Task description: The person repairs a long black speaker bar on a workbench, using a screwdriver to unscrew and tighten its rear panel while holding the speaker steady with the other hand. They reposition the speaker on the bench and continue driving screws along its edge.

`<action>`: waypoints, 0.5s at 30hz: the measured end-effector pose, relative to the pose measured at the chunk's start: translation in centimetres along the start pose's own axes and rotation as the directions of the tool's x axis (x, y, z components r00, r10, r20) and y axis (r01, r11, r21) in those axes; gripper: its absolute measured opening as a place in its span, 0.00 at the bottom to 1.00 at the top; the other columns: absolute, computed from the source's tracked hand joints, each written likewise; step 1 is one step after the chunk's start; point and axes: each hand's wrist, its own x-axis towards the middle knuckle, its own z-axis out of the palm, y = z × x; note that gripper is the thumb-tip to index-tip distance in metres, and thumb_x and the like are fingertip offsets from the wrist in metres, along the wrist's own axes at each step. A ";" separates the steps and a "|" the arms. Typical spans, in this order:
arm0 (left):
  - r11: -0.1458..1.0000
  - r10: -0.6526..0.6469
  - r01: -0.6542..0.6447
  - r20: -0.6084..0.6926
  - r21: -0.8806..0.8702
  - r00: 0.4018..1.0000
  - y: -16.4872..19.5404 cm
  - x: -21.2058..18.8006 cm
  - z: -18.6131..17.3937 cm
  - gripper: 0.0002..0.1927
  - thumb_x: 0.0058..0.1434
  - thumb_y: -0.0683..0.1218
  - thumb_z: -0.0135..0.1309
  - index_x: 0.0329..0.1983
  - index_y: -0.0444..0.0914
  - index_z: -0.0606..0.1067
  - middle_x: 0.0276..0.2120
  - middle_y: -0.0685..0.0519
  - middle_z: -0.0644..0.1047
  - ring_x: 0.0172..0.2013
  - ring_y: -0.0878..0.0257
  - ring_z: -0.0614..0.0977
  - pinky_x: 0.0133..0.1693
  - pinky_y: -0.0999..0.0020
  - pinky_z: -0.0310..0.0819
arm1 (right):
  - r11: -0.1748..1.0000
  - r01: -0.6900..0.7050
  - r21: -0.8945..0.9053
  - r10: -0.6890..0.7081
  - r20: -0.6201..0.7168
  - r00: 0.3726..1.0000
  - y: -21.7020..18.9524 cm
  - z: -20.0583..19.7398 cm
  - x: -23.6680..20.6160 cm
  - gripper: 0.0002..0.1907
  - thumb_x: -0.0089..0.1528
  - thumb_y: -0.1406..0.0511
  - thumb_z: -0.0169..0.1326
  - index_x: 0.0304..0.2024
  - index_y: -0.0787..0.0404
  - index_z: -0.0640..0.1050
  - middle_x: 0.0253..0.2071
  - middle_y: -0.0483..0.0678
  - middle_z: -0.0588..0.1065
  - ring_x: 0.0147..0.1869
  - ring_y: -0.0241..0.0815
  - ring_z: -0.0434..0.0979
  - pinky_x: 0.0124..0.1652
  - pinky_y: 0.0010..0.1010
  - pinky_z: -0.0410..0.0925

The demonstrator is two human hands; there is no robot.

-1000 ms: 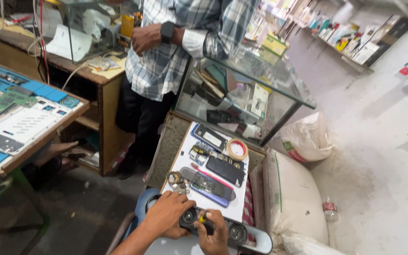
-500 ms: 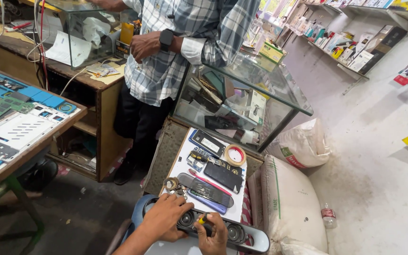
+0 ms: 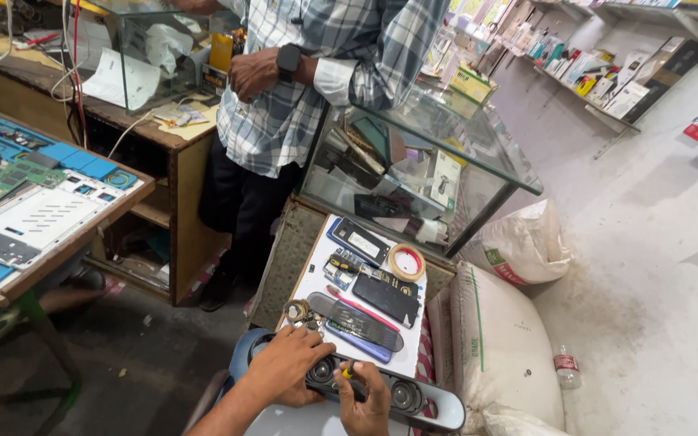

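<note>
Speaker bar [image 3: 401, 396] opened, drivers exposed — steadied by left hand [image 3: 288, 371]; right hand [image 3: 365, 404] gripping yellow-handled screwdriver [image 3: 349, 371]. Removed parts on white board [image 3: 317, 274] — reassembly outstanding, apparently.

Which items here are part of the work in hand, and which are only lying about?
In hand: left hand steadying the black speaker bar; right hand holding a yellow-handled screwdriver.
Lying about: tape roll, dark grille panel, plastic bottle, white sack.
</note>
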 end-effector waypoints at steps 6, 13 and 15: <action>0.999 0.031 -0.026 -0.127 0.042 0.991 -0.1 0.3 0.1 0.41 0.43 0.63 0.69 0.59 0.41 0.73 0.47 0.48 0.75 0.52 0.50 0.74 0.55 0.54 0.63 | 0.987 0.083 -0.136 -0.086 -0.021 0.996 -0.7 -0.6 1.0 0.27 0.59 0.75 0.64 0.55 0.57 0.66 0.38 0.50 0.74 0.38 0.40 0.79 0.37 0.29 0.73; 1.000 -0.006 0.004 -0.084 -0.029 0.996 0.3 -0.1 0.2 0.46 0.42 0.68 0.69 0.59 0.39 0.72 0.48 0.47 0.75 0.51 0.49 0.73 0.53 0.53 0.62 | 0.990 0.072 -0.119 -0.074 -0.012 0.997 -1.7 -0.2 1.1 0.26 0.60 0.76 0.62 0.55 0.57 0.67 0.39 0.52 0.74 0.39 0.42 0.80 0.37 0.29 0.74; 0.999 -0.017 0.013 -0.081 -0.042 0.997 0.4 -0.2 0.2 0.46 0.42 0.68 0.69 0.59 0.40 0.73 0.48 0.48 0.75 0.52 0.51 0.74 0.54 0.54 0.62 | 0.990 0.077 -0.115 -0.078 -0.005 0.997 -1.9 -0.3 1.2 0.25 0.61 0.76 0.61 0.56 0.57 0.67 0.41 0.52 0.75 0.40 0.43 0.80 0.38 0.30 0.74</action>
